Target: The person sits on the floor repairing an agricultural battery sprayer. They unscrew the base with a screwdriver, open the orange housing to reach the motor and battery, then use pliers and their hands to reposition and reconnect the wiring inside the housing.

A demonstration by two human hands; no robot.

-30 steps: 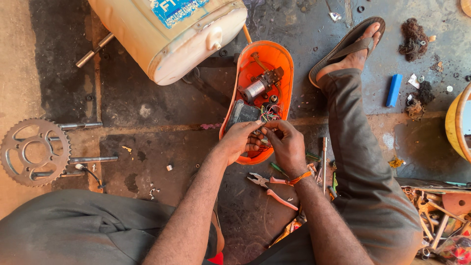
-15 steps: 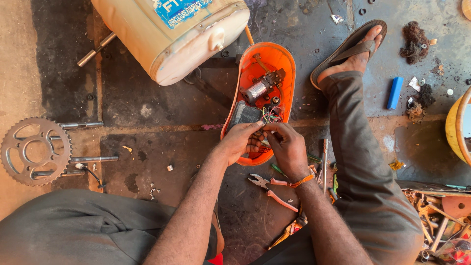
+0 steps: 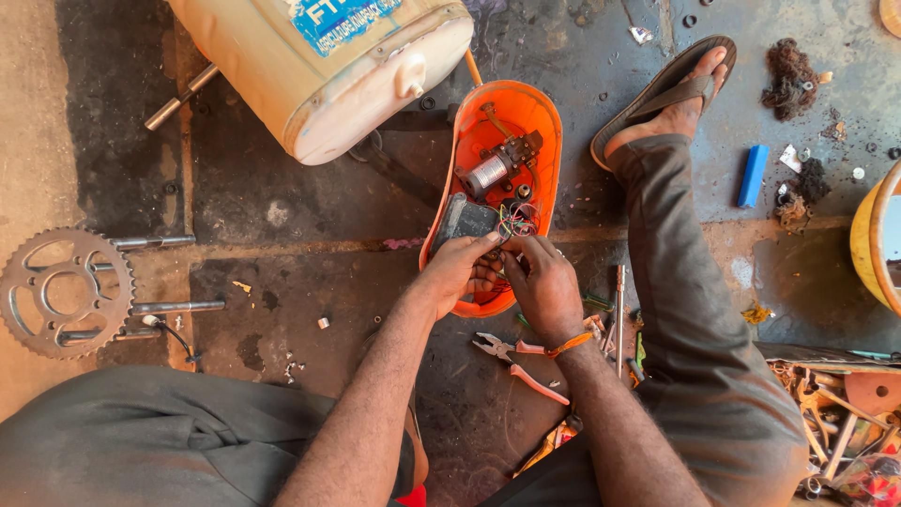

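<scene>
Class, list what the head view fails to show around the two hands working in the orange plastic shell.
- Wire ends: hidden behind the left hand and right hand.
- Near end of the orange plastic shell: covered by both hands.
- Cream plastic tank: cut off by the top edge.
- Yellow drum: cut off at right.

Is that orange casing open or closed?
Open: the orange casing lies with its inside showing, a small motor and coloured wires in plain view.
</scene>
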